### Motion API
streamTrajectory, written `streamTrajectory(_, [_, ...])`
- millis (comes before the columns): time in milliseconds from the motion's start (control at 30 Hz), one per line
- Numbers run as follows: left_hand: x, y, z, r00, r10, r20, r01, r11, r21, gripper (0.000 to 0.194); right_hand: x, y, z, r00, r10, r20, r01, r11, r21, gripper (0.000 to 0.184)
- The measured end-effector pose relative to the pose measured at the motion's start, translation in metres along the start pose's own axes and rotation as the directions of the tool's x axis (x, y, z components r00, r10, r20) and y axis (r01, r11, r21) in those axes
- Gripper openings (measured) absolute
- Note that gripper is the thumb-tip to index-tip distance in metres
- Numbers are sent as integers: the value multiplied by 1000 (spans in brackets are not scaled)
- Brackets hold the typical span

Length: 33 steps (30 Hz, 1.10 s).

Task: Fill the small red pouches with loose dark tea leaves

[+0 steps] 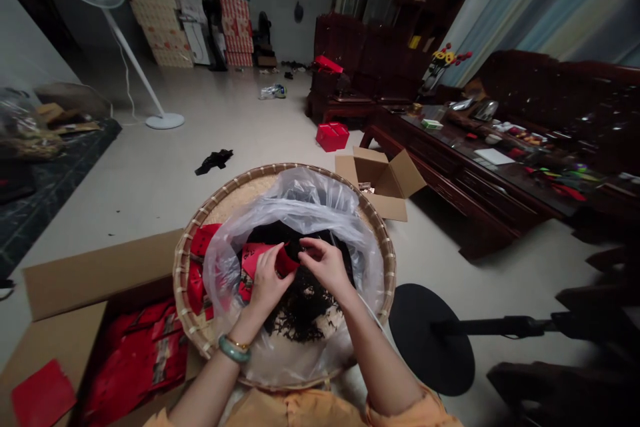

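My left hand point(264, 283) and my right hand point(326, 261) meet over a clear plastic bag point(300, 203) that lies in a round woven bamboo tray point(200, 220). Both pinch a small red packet point(280, 259) between their fingertips. Under them the bag holds a heap of dark loose tea leaves point(303, 310). More red packets point(197, 273) lie on the tray's left side. A green bangle circles my left wrist.
An open cardboard box point(95, 280) of red packets sits at the lower left. Another open box point(383, 177) stands beyond the tray. A black round stand base point(430, 337) is at right, a dark wooden table point(480, 167) farther right, a white fan point(150, 90) at back left.
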<state>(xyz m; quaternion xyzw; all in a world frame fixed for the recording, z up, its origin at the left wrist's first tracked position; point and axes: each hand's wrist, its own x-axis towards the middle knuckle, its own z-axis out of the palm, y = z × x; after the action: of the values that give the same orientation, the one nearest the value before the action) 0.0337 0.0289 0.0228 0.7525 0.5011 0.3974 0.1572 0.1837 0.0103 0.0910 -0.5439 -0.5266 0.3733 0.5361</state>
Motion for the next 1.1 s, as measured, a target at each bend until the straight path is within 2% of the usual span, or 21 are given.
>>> streamTrajectory(133, [-2,1,-2,1000,-15,-12,15,1000,16,58,-2,0,-6,996,-86,19,88,994,-62,24])
streamTrajectory(267, [-4,5,-3,997,-15,-75,14,1000,-23,59,-9,-5,-10,989,-143,31,146,975,-170,18])
streamTrajectory(367, [-6,6,-5,993,-6,-119,-2,998,-66,63,-18,-9,-11,974,-188,125,210,959,-193,19])
streamTrajectory(500, [-7,8,-6,993,20,-114,-30,996,-89,67,-23,-7,-9,928,-287,236,345,902,-261,33])
streamTrajectory(600, [-6,10,-7,997,-33,-64,25,992,-126,61,-19,0,-8,947,-271,174,313,903,-295,24])
streamTrajectory(700, [-3,11,-10,985,-152,79,168,949,-266,46,-14,8,-9,986,-152,76,166,955,-248,18])
streamTrajectory(767, [-1,11,-12,941,-243,236,323,854,-409,34,-12,12,-10,997,-32,70,43,985,-164,16])
streamTrajectory(867, [2,14,-15,826,-327,459,557,597,-577,32,-9,16,-13,988,101,117,-96,994,-48,17])
streamTrajectory(933, [3,17,-16,763,-367,533,647,409,-644,34,-8,17,-14,981,146,128,-145,989,-23,22])
streamTrajectory(1000, [4,21,-16,717,-393,575,687,258,-679,34,-8,20,-14,972,190,141,-185,982,-44,26])
streamTrajectory(1100, [3,24,-16,678,-407,612,713,160,-683,32,-8,28,-13,946,270,181,-257,962,-92,24])
